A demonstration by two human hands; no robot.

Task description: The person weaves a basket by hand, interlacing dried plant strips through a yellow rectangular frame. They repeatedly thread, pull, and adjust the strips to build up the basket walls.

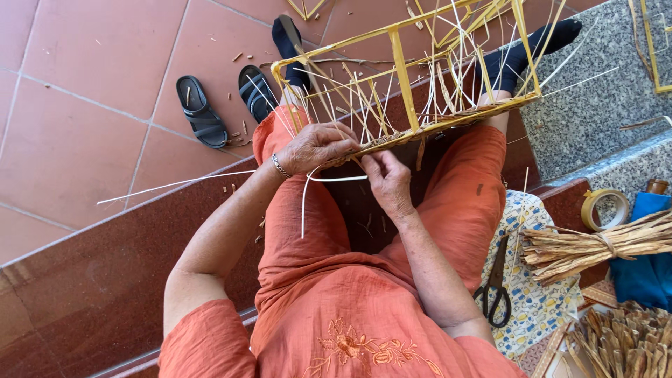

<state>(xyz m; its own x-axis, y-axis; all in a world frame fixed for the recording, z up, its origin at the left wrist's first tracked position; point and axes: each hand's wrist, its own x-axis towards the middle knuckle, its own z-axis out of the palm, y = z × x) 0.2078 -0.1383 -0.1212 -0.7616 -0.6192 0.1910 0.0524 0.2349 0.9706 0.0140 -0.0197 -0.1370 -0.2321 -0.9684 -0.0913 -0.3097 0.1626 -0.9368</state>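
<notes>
Two hands work the lower edge of a yellow frame resting across the lap at upper centre. The step in hand looks like weaving pale strips through its uprights. The left hand is curled over the rim, pinning a strip that loops below. The right hand pinches the weave from beneath, fingers nearly closed. Next likely calls for pulling that strip taut without snapping it.
</notes>
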